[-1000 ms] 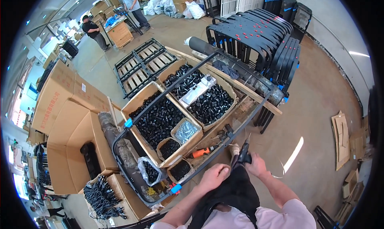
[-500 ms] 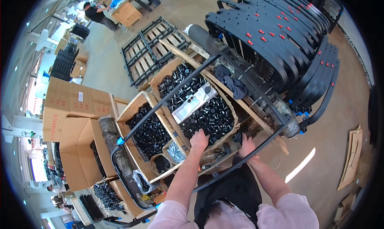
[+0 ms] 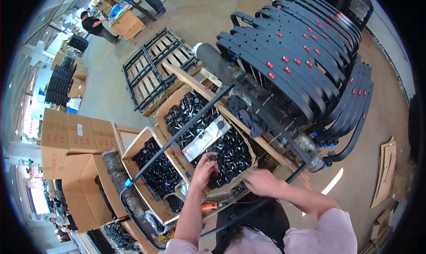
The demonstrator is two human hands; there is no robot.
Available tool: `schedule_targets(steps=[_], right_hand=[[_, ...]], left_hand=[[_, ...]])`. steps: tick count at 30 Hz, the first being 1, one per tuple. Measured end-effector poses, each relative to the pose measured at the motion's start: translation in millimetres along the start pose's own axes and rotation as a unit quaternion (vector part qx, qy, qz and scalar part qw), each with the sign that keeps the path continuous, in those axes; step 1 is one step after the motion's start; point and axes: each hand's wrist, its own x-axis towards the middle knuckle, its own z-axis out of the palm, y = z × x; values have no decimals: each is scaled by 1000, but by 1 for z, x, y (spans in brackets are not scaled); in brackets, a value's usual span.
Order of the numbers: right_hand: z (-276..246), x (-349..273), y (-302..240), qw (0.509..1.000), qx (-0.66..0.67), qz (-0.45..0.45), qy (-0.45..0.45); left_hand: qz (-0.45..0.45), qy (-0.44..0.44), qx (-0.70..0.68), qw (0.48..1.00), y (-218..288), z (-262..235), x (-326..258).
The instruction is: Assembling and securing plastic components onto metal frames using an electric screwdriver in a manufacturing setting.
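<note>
My left hand (image 3: 203, 173) is raised over the near side of a carton (image 3: 165, 116) filled with black-headed bolts (image 3: 233, 152). Its fingers pinch one small black round-headed bolt (image 3: 213, 157). My right hand (image 3: 261, 182) hovers by the same carton's near right edge, its fingers curled and smeared by motion, so whatever it may hold is hidden. A white tray-like piece (image 3: 205, 139) lies on top of the bolts. Across the cartons, a black metal frame (image 3: 186, 126) stretches in front of me.
Left of the bolts stands a box of small black parts (image 3: 162, 172). An orange power tool (image 3: 210, 206) lies near my body. Stacked black curved panels (image 3: 288, 54) rise at right. Cardboard cartons (image 3: 80, 134) stand at left; a pallet (image 3: 153, 67) lies ahead, with people (image 3: 95, 25) far off.
My left hand has lifted off the bolts with one in its fingers. My right hand has moved left toward the carton, away from the dark object beside it. The view has shifted slightly.
</note>
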Motion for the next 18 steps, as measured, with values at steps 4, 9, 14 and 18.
schedule_targets(steps=[4,9,14,18], right_hand=[[73,97,62,935,-351,46,29],[111,124,91,908,-404,101,-46],[55,98,49,989,-138,51,-15],[17,58,27,996,70,58,6]], left_hand=[[107,-14,226,968,60,51,45],[295,99,297,903,123,66,131],[339,101,309,883,164,98,199],[321,86,375,866,153,108,238]])
